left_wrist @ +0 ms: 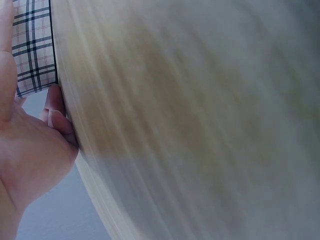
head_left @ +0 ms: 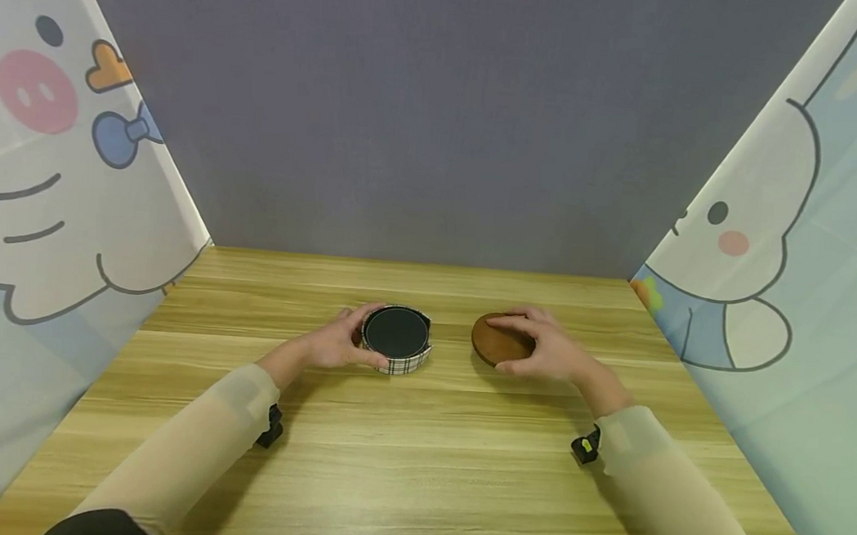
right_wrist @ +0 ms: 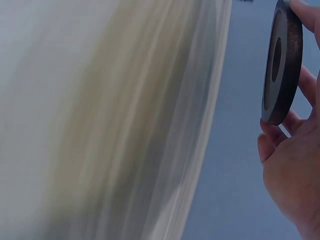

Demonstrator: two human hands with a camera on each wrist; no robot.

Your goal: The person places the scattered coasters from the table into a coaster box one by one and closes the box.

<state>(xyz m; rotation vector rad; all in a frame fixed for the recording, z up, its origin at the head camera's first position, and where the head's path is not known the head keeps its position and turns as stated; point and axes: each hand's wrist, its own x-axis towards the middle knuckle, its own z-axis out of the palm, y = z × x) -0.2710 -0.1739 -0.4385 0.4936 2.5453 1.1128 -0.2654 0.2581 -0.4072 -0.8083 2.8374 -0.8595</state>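
Note:
My left hand [head_left: 330, 345] grips the left side of a round holder [head_left: 406, 367] with plaid sides, which stands on the table. A black disc [head_left: 397, 333], likely a coaster, lies inside it, and a notch opens in its right wall. In the left wrist view the plaid wall [left_wrist: 34, 45] shows beyond the thumb. My right hand [head_left: 554, 353] holds a brown round coaster [head_left: 496, 345] by its edge, to the right of the holder. In the right wrist view the coaster [right_wrist: 296, 60] is raised off the table, its dark underside marked by a round spot in the middle.
The wood-grain table [head_left: 416, 463] runs back to a grey panel [head_left: 437, 121]. Cartoon-printed cloths hang on the left [head_left: 70, 221] and right [head_left: 806, 241] sides.

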